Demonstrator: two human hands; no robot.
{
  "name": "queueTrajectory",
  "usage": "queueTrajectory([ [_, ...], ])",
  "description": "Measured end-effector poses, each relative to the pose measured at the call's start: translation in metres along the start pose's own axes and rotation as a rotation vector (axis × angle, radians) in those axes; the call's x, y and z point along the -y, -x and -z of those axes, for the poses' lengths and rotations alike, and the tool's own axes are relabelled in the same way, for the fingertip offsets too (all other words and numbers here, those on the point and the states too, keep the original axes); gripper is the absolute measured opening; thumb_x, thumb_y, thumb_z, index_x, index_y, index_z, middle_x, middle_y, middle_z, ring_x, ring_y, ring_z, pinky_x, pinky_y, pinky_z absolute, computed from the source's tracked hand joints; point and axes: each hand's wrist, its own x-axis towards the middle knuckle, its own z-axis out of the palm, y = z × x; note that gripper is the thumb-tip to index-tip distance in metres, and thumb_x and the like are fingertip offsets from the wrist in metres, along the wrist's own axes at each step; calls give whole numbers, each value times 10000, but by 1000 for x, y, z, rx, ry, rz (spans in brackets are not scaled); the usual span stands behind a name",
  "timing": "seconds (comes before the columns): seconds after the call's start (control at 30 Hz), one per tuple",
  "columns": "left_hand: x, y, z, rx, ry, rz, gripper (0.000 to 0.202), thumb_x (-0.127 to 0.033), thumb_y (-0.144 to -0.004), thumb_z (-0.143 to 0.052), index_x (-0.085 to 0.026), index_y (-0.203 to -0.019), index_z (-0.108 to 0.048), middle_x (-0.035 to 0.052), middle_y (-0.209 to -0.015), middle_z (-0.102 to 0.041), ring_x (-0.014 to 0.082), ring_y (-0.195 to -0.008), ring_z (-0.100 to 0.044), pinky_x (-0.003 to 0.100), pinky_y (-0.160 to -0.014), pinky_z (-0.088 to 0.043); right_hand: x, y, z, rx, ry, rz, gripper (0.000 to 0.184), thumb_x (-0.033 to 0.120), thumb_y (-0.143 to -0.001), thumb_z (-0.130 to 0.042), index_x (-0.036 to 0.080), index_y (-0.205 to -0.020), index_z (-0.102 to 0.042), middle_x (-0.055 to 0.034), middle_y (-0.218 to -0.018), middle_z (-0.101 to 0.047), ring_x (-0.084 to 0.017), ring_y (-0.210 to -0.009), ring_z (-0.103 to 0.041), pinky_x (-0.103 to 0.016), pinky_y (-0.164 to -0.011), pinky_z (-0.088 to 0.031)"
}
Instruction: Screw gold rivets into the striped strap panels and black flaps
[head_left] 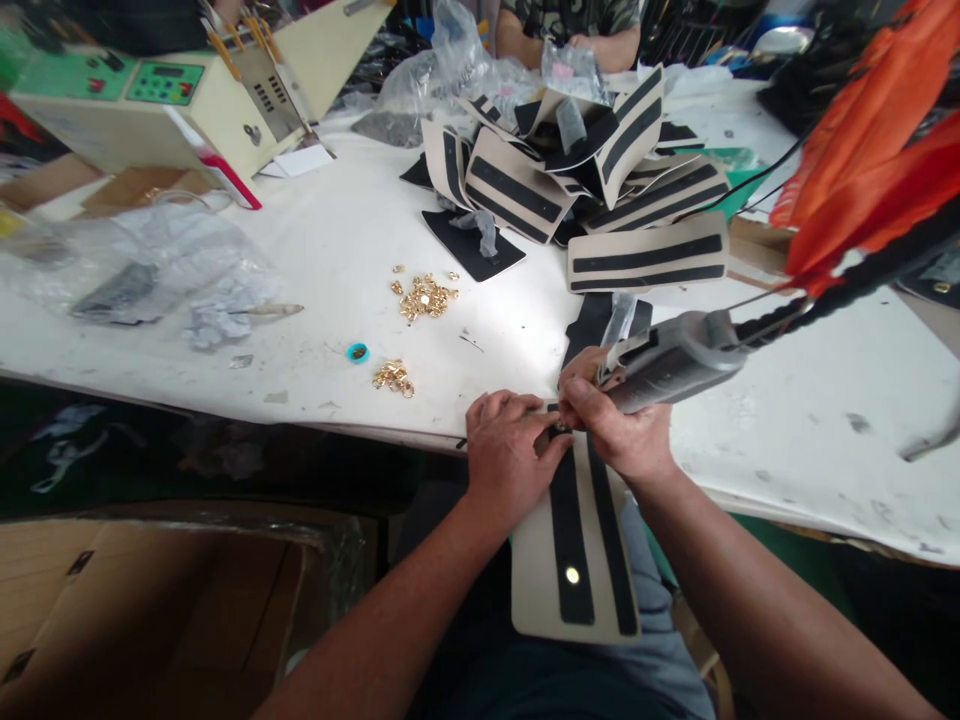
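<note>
A cream panel with two black straps (574, 560) hangs over the near table edge onto my lap; a small gold stud shines low on its left strap. My left hand (510, 450) is closed on the panel's top edge, fingers curled. My right hand (619, 425) is closed in a pinch on the top of the strap, right beside the left hand. What the fingertips pinch is too small to make out. A grey hand tool (675, 365) with a black cord lies just behind my right hand.
Gold rings lie in two small heaps (424, 295) (394, 377) by a blue cap (358, 352). Several more strapped panels (645, 255) are piled at the back. A cream machine (172, 100) stands far left, plastic bags (150, 270) near it, orange fabric (870, 170) right, another person's arms (570, 35) opposite.
</note>
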Motion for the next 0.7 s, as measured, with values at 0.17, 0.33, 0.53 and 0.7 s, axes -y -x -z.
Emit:
queueTrajectory([
  [0.17, 1, -1, 0, 14, 5, -1, 164, -436, -884, -831, -334, -1013, -819, -9, -1179, -782, 285, -1159, -611, 536, -1089, -411, -4, 1, 1, -55, -142, -98, 357, 500, -905, -801, 199, -787, -650, -21, -735, -636, -159, -611, -598, -304, -563, -521],
  [0.33, 2, 0, 0, 3, 8, -18, 217, -422, -860, -858, -336, -1056, -822, 8, -1176, -786, 293, -1149, -618, 533, -1076, -428, 10, -5, 9, -204, -312, -202, 478, 626, -820, -853, 226, -957, -629, 6, -824, -638, -129, -530, -564, -265, -421, -487],
  [0.53, 1, 1, 2, -26, -2, -22, 210, -385, -846, -873, -314, -1033, -810, 11, -1154, -792, 289, -1136, -627, 519, -1062, -441, 20, -1, 67, -413, -211, -331, 459, 607, -854, -829, 203, -952, -634, -5, -804, -639, -141, -561, -592, -263, -455, -512],
  [0.7, 4, 3, 0, -71, -26, -61, 328, -363, -851, -866, -286, -1153, -763, 43, -1236, -766, 300, -1181, -631, 508, -1079, -451, -5, 34, 127, -517, -110, -469, 524, 554, -795, -875, 173, -1092, -675, -33, -888, -682, -182, -720, -671, -311, -657, -594],
])
